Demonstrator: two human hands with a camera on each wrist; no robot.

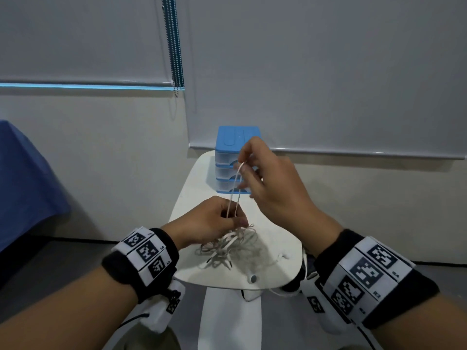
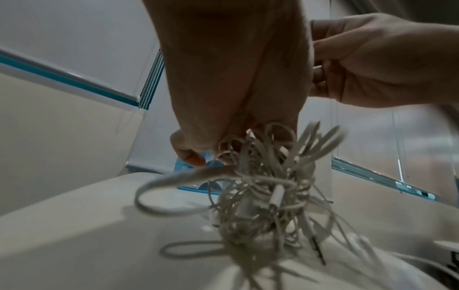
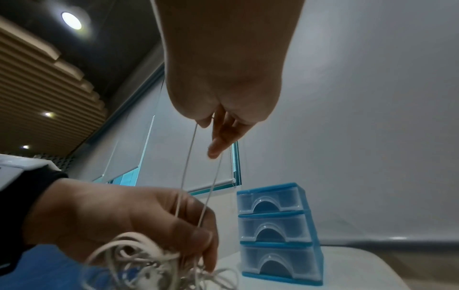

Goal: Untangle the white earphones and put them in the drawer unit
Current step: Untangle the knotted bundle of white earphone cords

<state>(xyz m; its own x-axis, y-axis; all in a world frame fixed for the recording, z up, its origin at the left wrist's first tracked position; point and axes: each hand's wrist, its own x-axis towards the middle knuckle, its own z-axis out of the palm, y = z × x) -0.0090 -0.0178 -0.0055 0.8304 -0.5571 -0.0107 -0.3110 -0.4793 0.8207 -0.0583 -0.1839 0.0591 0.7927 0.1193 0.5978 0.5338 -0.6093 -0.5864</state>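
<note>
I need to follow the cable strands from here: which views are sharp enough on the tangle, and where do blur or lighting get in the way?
Head view: dim but fairly sharp; the earphone tangle reads clearly on the white table. Left wrist view: close strands smeared by blur, left hand in shadow. Right wrist view: the pulled loop crisp, the bottom tangle soft, ceiling lights glaring at top left, drawer unit clear.

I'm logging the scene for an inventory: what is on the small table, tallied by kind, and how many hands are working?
Tangled bundle of white earphone cables: 1
Blue plastic drawer unit with three clear drawers: 1
Small round white table: 1
Hands, left hand and right hand, both holding cable: 2
Total: 5
</note>
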